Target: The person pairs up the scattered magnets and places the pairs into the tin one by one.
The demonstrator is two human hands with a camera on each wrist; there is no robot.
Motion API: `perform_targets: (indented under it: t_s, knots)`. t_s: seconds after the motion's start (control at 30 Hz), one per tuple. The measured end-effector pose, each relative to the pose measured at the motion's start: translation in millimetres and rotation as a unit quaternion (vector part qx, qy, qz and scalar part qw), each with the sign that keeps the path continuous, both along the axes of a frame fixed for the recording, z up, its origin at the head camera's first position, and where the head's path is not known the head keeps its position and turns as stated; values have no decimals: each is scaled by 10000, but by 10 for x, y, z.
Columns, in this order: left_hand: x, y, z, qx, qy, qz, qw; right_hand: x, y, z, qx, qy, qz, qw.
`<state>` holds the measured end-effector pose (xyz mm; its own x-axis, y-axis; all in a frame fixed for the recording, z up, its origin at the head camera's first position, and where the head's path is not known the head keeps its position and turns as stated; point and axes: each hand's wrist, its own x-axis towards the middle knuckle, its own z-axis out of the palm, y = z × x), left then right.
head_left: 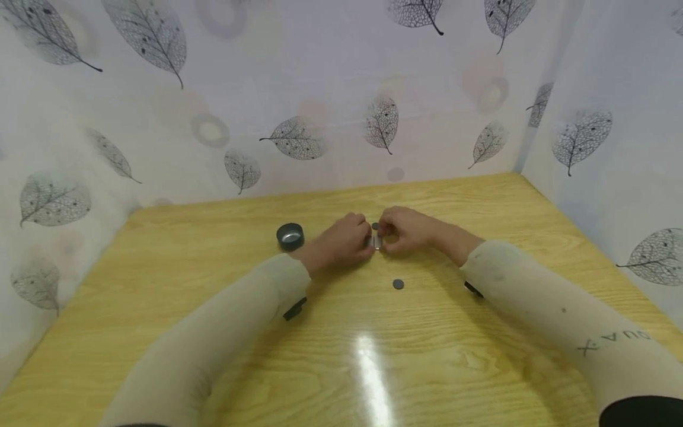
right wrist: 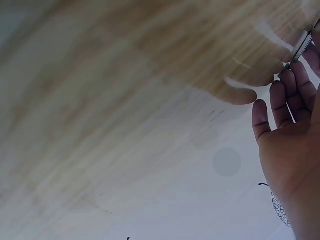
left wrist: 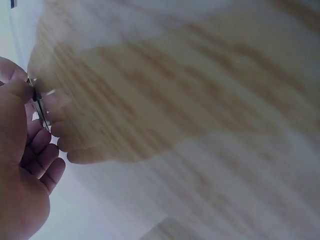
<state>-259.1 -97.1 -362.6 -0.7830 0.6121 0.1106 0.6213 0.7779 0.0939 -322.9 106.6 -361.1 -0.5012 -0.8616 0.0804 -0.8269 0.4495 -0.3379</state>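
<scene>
Both hands meet over the table in the head view, a small flat silvery piece [head_left: 377, 242] between them. My left hand [head_left: 347, 240] pinches its left side; thumb and fingertips stand at the piece's thin edge [left wrist: 41, 109] in the left wrist view. From the other side my right hand [head_left: 409, 230] pinches it, and the slim metallic edge [right wrist: 300, 46] shows at the fingertips in the right wrist view. The fingers hide most of the piece, so I cannot tell its kind. A small dark disc [head_left: 375, 226] lies just behind it, partly beside the right fingers.
Another dark grey disc [head_left: 398, 284] lies on the wooden table [head_left: 256, 367], nearer than the hands. A small round black container [head_left: 290, 236] with a shiny inside stands left of the left hand. Leaf-patterned cloth [head_left: 331, 77] hangs behind the table and along its sides.
</scene>
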Motion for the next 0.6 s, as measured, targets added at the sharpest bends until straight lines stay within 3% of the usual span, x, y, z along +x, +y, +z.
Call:
perform_targets:
  t_s: [0.27,0.43,0.6]
  knots:
    - [3,15,-6,-92,53,-87,9999,27,13,26,-34,-73,35,10000]
    - [1,14,-20,-198,151,124,9996,41,10,37,-56,6,145,9999]
    - [39,-21,-54,-177,-42,208,9996,91,-33,30,-30,170,393,9991]
